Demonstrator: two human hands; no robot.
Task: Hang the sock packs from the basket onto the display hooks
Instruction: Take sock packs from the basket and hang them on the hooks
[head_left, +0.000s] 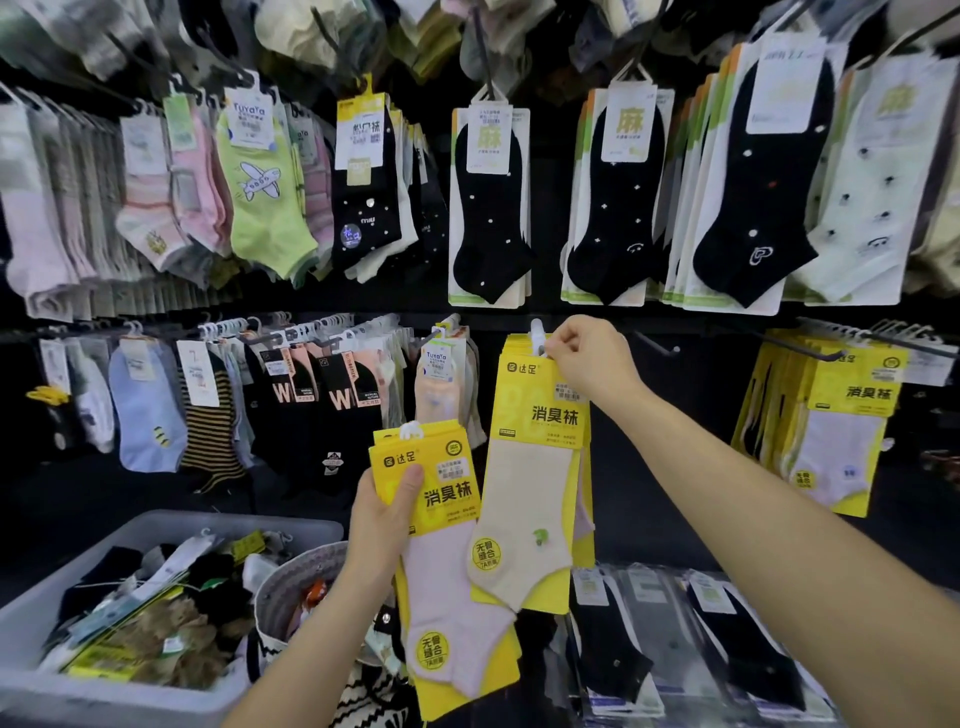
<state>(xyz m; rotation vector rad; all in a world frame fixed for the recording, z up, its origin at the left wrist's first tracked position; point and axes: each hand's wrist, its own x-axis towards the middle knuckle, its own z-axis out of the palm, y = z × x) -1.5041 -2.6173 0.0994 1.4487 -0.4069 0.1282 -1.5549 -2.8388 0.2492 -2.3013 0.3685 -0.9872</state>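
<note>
Dark shop wall (696, 457), hung sock packs (540, 467), grey bin (171, 522), perhaps woven basket (291, 577) below

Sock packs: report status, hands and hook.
Right hand pinches cream pack at its hanger. Left hand grips pink packs. Hook hidden behind pack; seating unclear.

the dark display wall (696, 467) carries rows of hooks (810, 345) full of sock packs (748, 171). above the right hand (592, 358) hang black dotted socks (491, 208), to its right a bare hook (658, 344) and then yellow packs (831, 415). left of the left hand (387, 514) hang striped socks (213, 431). below-left of it a grey bin (156, 519) holds loose packs (145, 613).
</note>
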